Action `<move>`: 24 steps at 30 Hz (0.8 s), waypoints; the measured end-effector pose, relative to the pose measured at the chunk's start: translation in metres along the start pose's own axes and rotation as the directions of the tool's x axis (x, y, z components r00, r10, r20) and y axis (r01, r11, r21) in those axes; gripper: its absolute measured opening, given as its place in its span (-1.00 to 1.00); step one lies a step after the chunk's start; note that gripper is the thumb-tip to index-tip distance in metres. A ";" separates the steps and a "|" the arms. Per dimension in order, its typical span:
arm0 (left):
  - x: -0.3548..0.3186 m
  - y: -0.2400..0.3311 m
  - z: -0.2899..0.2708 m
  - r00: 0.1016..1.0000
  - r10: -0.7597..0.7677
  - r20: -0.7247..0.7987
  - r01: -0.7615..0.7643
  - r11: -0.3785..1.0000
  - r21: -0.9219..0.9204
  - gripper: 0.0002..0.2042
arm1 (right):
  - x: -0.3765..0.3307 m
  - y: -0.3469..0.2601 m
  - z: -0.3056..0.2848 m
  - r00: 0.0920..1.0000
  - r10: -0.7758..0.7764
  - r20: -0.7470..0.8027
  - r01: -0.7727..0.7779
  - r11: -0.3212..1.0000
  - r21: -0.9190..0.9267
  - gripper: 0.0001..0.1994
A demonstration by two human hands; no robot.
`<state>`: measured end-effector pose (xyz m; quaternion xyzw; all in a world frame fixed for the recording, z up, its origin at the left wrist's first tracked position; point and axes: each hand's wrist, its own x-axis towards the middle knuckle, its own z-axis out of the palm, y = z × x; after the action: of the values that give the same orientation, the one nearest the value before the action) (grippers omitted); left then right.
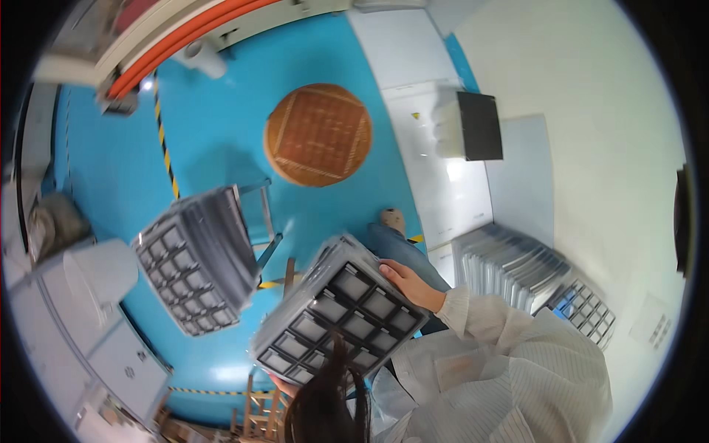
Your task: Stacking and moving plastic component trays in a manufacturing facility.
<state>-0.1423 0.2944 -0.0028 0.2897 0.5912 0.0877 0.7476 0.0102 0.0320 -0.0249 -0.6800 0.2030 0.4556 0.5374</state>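
A stack of clear plastic trays (332, 310) with a black grid of square pockets is held in front of me, tilted. The pockets show pale squares. Its upper right edge is gripped by my right hand (413, 284), with the thumb on top and the other fingers mostly out of sight below. At the lower left corner my left hand (283, 385) supports the stack from beneath; dark hair and the trays cover most of it. A similar tall stack of gridded trays (193, 260) sits on a metal-legged stand (269, 244) to the left.
A round brown stool (319, 134) stands ahead on the blue floor (244, 111). Along the right are a white cabinet (443, 170), a dark box (480, 125) and more clear trays (506, 262). Wooden frames (262, 410) lie at lower left, near white cabinets (122, 362).
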 end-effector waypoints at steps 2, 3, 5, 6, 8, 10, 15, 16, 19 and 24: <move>0.007 -0.033 0.031 0.996 -0.024 0.081 0.020 0.998 0.056 -0.39 | -0.002 0.024 -0.049 1.000 0.022 0.013 -0.023 0.994 0.107 -0.37; 0.006 -0.056 0.048 0.992 -0.040 0.118 0.030 0.996 0.086 -0.39 | -0.005 0.036 -0.080 0.998 0.053 -0.019 -0.049 0.984 0.170 -0.35; 0.009 -0.104 0.078 0.978 -0.076 0.192 0.046 0.987 0.155 -0.39 | 0.008 0.089 -0.135 0.996 0.058 -0.064 -0.039 0.961 0.275 -0.37; 0.012 -0.132 0.091 0.972 -0.086 0.219 0.045 0.982 0.184 -0.39 | 0.013 0.104 -0.160 0.996 0.059 -0.069 -0.032 0.939 0.342 -0.39; 0.015 -0.193 0.113 0.959 -0.112 0.260 0.049 0.970 0.238 -0.39 | 0.023 0.133 -0.217 0.982 0.115 -0.153 -0.044 0.914 0.403 -0.40; 0.015 -0.253 0.128 0.944 -0.169 0.285 0.078 0.949 0.306 -0.39 | 0.034 0.181 -0.274 0.966 0.238 -0.101 -0.136 0.800 0.584 -0.38; 0.065 -0.416 0.195 0.862 -0.351 0.365 0.169 0.879 0.447 -0.35 | 0.078 0.254 -0.403 0.894 0.294 -0.338 -0.046 0.811 0.584 -0.37; 0.056 -0.461 0.220 0.814 -0.538 0.219 0.429 0.811 0.397 -0.33 | 0.079 0.296 -0.445 0.898 0.313 -0.309 -0.064 0.788 0.612 -0.37; 0.107 -0.552 0.237 0.787 -0.552 0.274 0.429 0.810 0.400 -0.34 | 0.118 0.345 -0.493 0.891 0.273 -0.362 -0.009 0.809 0.588 -0.30; 0.160 -0.676 0.258 0.803 -0.539 0.254 0.378 0.791 0.482 -0.32 | 0.166 0.377 -0.555 0.812 0.406 -0.419 -0.026 0.742 0.670 -0.34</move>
<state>0.0023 -0.2667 -0.4647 0.2948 0.4936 -0.2828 0.7678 0.0274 -0.5688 -0.3660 -0.5270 0.5683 0.2108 0.5957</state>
